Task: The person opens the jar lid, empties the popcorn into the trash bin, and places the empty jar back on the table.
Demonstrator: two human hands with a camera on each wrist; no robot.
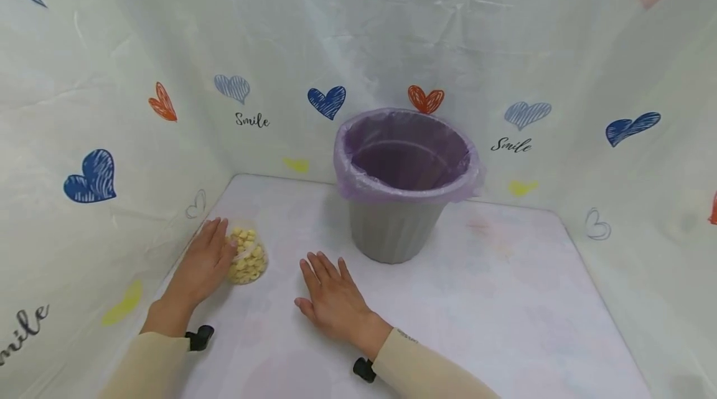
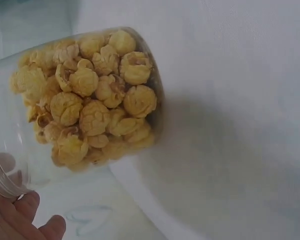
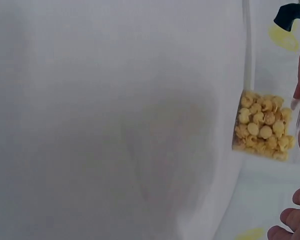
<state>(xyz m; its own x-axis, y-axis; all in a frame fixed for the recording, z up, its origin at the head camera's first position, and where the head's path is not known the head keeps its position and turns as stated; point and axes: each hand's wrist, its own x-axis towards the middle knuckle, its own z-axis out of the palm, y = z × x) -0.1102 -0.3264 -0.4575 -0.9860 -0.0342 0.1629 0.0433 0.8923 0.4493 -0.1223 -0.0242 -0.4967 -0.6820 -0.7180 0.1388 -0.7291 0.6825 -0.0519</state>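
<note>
A clear jar of popcorn (image 1: 247,262) stands on the white tabletop at the left, and its see-through sides show the yellow pieces. My left hand (image 1: 204,262) is alongside its left side with fingers extended, the thumb right at the jar's upper part. In the left wrist view, fingertips (image 2: 54,227) show close by the ridged neck of the jar (image 2: 90,100). Palm down, my right hand (image 1: 335,304) is over the table to the right of the jar, fingers spread and holding nothing. The right wrist view shows its fingertips (image 3: 292,219) at the edge.
A grey bin (image 1: 392,231) with a purple liner bag (image 1: 470,181) folded over its rim stands at the back centre of the table (image 1: 504,318). Behind and on both sides hangs a pale curtain (image 1: 280,32) printed with hearts. Black wrist straps (image 1: 200,338) sit at both sleeves.
</note>
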